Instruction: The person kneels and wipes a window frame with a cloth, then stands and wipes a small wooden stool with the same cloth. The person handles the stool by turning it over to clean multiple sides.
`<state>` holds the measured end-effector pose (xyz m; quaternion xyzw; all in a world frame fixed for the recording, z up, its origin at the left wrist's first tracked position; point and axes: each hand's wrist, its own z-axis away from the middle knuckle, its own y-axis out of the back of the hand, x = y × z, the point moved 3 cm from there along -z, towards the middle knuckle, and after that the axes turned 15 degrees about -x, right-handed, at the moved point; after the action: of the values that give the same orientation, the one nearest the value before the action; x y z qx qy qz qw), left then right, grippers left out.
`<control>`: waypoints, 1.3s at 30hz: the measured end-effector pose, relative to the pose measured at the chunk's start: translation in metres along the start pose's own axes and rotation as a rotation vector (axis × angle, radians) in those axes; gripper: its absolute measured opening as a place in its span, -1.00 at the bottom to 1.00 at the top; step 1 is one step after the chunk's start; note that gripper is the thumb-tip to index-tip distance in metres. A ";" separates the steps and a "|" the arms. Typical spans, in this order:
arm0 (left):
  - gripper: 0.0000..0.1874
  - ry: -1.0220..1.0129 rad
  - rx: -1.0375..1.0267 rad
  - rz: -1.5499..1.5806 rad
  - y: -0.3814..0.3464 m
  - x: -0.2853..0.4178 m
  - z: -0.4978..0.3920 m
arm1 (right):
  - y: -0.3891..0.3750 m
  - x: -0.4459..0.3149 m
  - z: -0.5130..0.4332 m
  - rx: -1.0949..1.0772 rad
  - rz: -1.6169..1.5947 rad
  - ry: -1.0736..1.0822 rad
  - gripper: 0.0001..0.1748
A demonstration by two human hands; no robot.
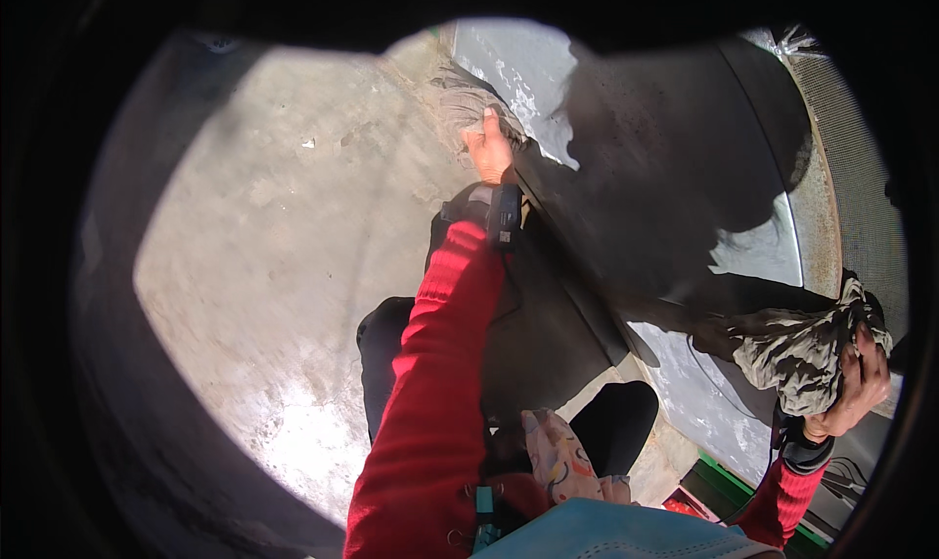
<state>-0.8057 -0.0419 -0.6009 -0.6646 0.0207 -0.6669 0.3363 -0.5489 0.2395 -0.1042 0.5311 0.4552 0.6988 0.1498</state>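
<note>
My left hand (490, 147) grips a bunched grey-brown cloth (469, 108) at the top middle, beside the left edge of a wet grey slab (638, 126). A black device is strapped to that wrist, over a red knit sleeve. Far to the right, my right hand (855, 386) is closed on a crumpled cloth with a dark and cream pattern (788, 353). That cloth hangs over the right part of the slab, near its raised rim. Some of the right fingers are hidden in its folds.
Sunlit concrete floor (293, 192) stretches along the left. A mesh screen (851, 141) stands beyond the slab's right rim. At the lower right are a green-edged box (722, 478) and several thin dark utensils or wires (843, 478). My dark-clad knee (623, 412) is near the slab's lower edge.
</note>
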 end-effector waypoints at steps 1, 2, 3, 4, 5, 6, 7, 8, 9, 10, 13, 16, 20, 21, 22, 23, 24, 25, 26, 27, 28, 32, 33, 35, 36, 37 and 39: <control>-0.49 -0.094 0.022 -0.089 0.002 -0.004 -0.002 | 0.000 -0.001 0.002 0.003 0.104 -0.016 -0.05; -0.51 -0.082 0.031 -0.117 0.006 -0.018 0.005 | 0.000 0.000 0.004 -0.023 0.124 -0.049 -0.04; -0.53 -0.177 -0.018 -0.169 0.009 -0.030 0.022 | -0.001 -0.003 0.006 -0.027 0.160 -0.039 -0.07; -0.50 0.133 -0.166 -0.531 0.016 -0.051 0.033 | -0.001 -0.003 0.007 -0.048 0.151 -0.059 -0.09; -0.48 0.284 -0.266 -0.792 0.022 -0.065 0.032 | -0.001 -0.005 0.008 -0.025 0.101 -0.086 -0.12; -0.46 0.251 -0.332 -1.000 0.029 -0.071 0.030 | 0.000 -0.008 0.009 -0.005 0.158 -0.078 -0.14; -0.45 0.401 -0.250 -0.798 0.038 -0.076 0.024 | 0.000 -0.011 0.009 0.015 0.197 -0.097 -0.18; -0.45 0.533 -0.071 -0.459 0.048 -0.076 0.010 | -0.001 -0.012 0.009 -0.022 0.156 -0.131 -0.23; -0.45 0.562 0.020 -0.239 0.050 -0.068 -0.010 | -0.001 -0.015 0.008 -0.011 0.155 -0.138 -0.23; -0.44 0.489 0.000 -0.108 0.045 -0.051 -0.039 | 0.000 -0.018 0.007 0.000 0.160 -0.151 -0.24; -0.48 0.283 0.040 -0.127 0.025 0.027 -0.113 | 0.002 -0.025 0.002 0.010 0.188 -0.212 -0.31; -0.54 -0.008 -0.006 -0.202 -0.015 0.123 -0.146 | 0.006 -0.032 -0.006 0.061 0.158 -0.224 -0.36; -0.62 -0.247 -0.374 -0.318 -0.075 0.240 -0.112 | 0.010 -0.038 -0.017 0.123 0.125 -0.219 -0.43; -0.66 -0.342 -0.472 -0.237 -0.088 0.259 -0.083 | 0.012 -0.040 -0.020 0.130 0.129 -0.206 -0.46; -0.69 -0.261 -0.587 -0.203 -0.099 0.269 -0.055 | 0.014 -0.041 -0.022 0.166 0.110 -0.184 -0.47; -0.72 -0.429 -0.637 -0.141 -0.112 0.276 -0.015 | 0.016 -0.041 -0.025 0.193 0.090 -0.169 -0.48; -0.72 -0.549 -0.554 -0.186 -0.121 0.278 0.022 | 0.019 -0.042 -0.027 0.213 0.079 -0.148 -0.48; -0.65 -0.735 -0.536 -0.418 -0.118 0.279 0.053 | 0.021 -0.042 -0.029 0.224 0.069 -0.153 -0.48; -0.57 -0.878 -0.573 -0.481 -0.116 0.277 0.078 | 0.023 -0.042 -0.031 0.235 0.067 -0.152 -0.48; -0.47 -1.008 -0.675 -0.648 -0.116 0.274 0.091 | 0.026 -0.042 -0.032 0.243 0.069 -0.143 -0.48; -0.47 -0.914 -0.699 -0.629 -0.117 0.269 0.091 | 0.028 -0.042 -0.033 0.240 0.066 -0.142 -0.48; -0.73 -0.521 -0.615 -0.344 -0.113 0.273 0.040 | 0.032 -0.041 -0.034 0.301 0.027 -0.123 -0.53; -0.74 -0.333 -0.582 -0.296 -0.120 0.273 0.032 | 0.033 -0.041 -0.033 0.323 0.017 -0.129 -0.56; -0.73 -0.134 -0.649 -0.199 -0.137 0.269 0.046 | 0.034 -0.041 -0.032 0.356 0.004 -0.123 -0.58; -0.73 -0.259 -0.690 -0.315 -0.145 0.269 0.064 | 0.034 -0.041 -0.032 0.360 0.003 -0.120 -0.60; -0.70 -0.262 -0.762 -0.368 -0.152 0.262 0.086 | 0.035 -0.040 -0.032 0.382 -0.001 -0.114 -0.62; -0.60 -0.527 -0.753 -0.231 -0.160 0.238 0.160 | 0.038 -0.037 -0.032 0.424 -0.030 -0.062 -0.60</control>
<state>-0.7025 0.0352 -0.2986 -0.8849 0.1008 -0.4547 -0.0106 -0.5518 0.1780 -0.0970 0.5649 0.5953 0.5684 0.0589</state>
